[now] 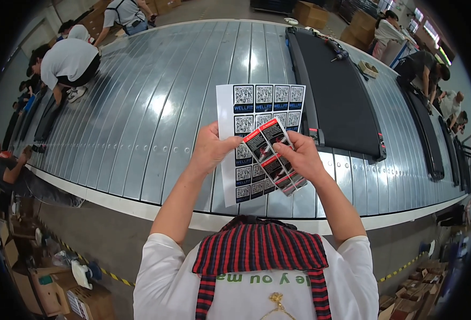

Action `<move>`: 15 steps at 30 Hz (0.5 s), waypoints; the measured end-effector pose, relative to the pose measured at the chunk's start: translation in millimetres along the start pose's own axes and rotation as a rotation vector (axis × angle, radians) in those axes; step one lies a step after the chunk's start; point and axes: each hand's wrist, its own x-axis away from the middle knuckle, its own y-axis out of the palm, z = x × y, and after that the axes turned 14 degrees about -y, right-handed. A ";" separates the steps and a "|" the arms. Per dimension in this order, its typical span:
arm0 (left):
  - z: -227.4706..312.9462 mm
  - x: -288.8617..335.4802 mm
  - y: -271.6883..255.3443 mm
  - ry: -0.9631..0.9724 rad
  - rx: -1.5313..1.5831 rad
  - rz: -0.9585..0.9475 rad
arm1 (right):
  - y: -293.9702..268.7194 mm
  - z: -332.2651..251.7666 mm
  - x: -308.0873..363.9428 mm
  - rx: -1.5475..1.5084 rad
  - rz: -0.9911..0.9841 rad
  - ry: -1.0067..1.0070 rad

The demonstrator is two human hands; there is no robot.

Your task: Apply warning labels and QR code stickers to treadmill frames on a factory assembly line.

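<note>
My left hand (212, 146) grips the left side of a white sheet of square code stickers (263, 98), its thumb pressed on the front. Over the lower middle of that sheet lies a smaller sheet of red and black warning labels (269, 146), tilted. My right hand (303, 156) pinches this smaller sheet at its right edge, thumb on top. The left thumb tip reaches the smaller sheet's left corner. Both sheets are held up above a metal slat conveyor (139, 128). Fingers behind the sheets are hidden.
Right of the sheets, a black treadmill deck (334, 90) lies on the conveyor, with a power drill (340, 55) at its far end. Another dark treadmill frame (425, 133) lies farther right. Co-workers bend over the line at left and right. Cardboard boxes (86, 296) stand at lower left.
</note>
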 end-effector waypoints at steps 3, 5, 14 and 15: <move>-4.2 -5.5 -7.9 -0.030 0.012 -0.037 | 3.7 2.8 -1.7 0.004 0.007 0.034; -6.8 -8.0 -12.6 -0.044 0.049 -0.067 | 7.8 7.4 -3.4 0.002 0.034 0.048; -23.8 -10.2 -16.9 -0.078 0.204 -0.017 | 34.7 4.6 -14.6 0.993 0.258 -0.527; -25.4 -10.8 -15.1 -0.058 0.254 0.001 | 42.8 3.3 -14.6 0.998 0.259 -0.525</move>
